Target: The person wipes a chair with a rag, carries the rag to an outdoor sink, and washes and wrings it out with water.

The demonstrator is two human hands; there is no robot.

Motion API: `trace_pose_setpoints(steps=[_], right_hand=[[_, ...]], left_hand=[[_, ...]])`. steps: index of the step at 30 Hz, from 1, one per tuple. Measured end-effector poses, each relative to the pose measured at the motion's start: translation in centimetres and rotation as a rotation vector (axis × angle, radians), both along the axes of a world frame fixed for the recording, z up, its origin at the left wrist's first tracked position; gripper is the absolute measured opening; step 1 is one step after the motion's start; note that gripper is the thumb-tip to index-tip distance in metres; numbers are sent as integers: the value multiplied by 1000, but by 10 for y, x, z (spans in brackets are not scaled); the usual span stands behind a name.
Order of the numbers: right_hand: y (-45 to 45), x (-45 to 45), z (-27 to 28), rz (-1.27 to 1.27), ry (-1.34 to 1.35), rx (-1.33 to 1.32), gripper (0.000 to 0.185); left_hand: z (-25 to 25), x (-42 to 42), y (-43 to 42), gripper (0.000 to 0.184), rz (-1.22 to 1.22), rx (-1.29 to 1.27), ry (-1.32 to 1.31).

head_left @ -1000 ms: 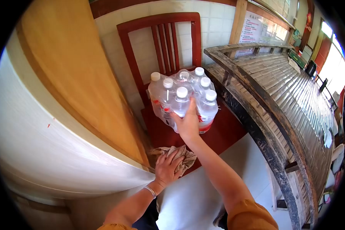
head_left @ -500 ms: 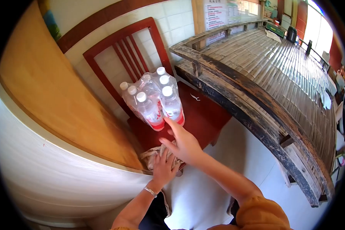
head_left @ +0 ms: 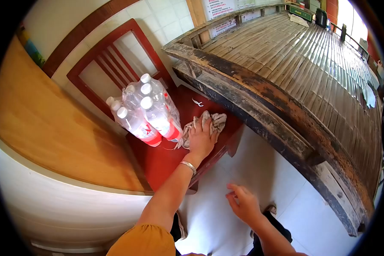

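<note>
My left hand (head_left: 201, 140), with a bracelet at the wrist, presses down on a crumpled, patterned cloth (head_left: 218, 121), its fingers bent over the folds. That cloth lies on the red seat of a wooden chair (head_left: 147, 168). Just left of it, a plastic-wrapped pack of bottles (head_left: 158, 115) with white caps and red labels leans slightly on the seat. My right hand (head_left: 244, 204) hangs above the floor, to the right of the chair, holding nothing; its fingers are loosely bent and apart, so it is open. A small white scrap (head_left: 197, 103) lies behind the cloth.
On the right stands a large, worn bamboo-topped table (head_left: 260, 55) with a dark wooden edge close to the chair. A curved yellow-brown board (head_left: 59, 128) borders the chair on the left. Pale floor tiles (head_left: 217, 222) show below, with my feet on them.
My left hand has slid the cloth rightward and back across the seat. My right hand has left the bottles and drawn back over the floor. The bottle pack appears more tilted.
</note>
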State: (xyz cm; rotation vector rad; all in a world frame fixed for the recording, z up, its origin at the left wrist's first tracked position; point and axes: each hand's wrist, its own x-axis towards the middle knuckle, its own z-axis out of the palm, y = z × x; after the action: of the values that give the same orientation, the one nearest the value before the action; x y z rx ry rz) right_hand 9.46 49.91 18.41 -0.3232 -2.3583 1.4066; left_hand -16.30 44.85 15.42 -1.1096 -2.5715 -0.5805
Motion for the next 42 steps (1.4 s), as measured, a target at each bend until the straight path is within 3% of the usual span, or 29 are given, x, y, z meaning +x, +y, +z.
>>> trace_pose_setpoints(steps=[6, 8, 11, 13, 16, 20, 25, 33, 42], right_hand=[[7, 4, 15, 6, -31, 86, 21], [8, 8, 14, 13, -39, 107, 20], [9, 12, 15, 22, -84, 104, 19], [9, 14, 12, 23, -95, 125, 19], [11, 15, 10, 32, -119, 164, 19], [11, 16, 11, 77, -147, 179, 18], [7, 15, 15, 115, -158, 189, 18], [-5, 16, 6, 125, -127, 246, 16], [-15, 24, 3, 98, -96, 305, 11]], left_hand=[[4, -10, -3, 48, 2, 72, 15], [14, -28, -4, 47, -129, 380, -14], [46, -46, 15, 45, 53, 607, 116], [55, -76, 33, 44, 168, 625, 201], [35, -145, 54, 36, 408, 591, 111], [40, -163, 56, 42, 582, 87, -256], [-6, -166, 46, 52, 249, -114, -183], [-13, -115, 22, 45, 51, -126, 1], [7, -33, -11, 41, -15, -194, 1]])
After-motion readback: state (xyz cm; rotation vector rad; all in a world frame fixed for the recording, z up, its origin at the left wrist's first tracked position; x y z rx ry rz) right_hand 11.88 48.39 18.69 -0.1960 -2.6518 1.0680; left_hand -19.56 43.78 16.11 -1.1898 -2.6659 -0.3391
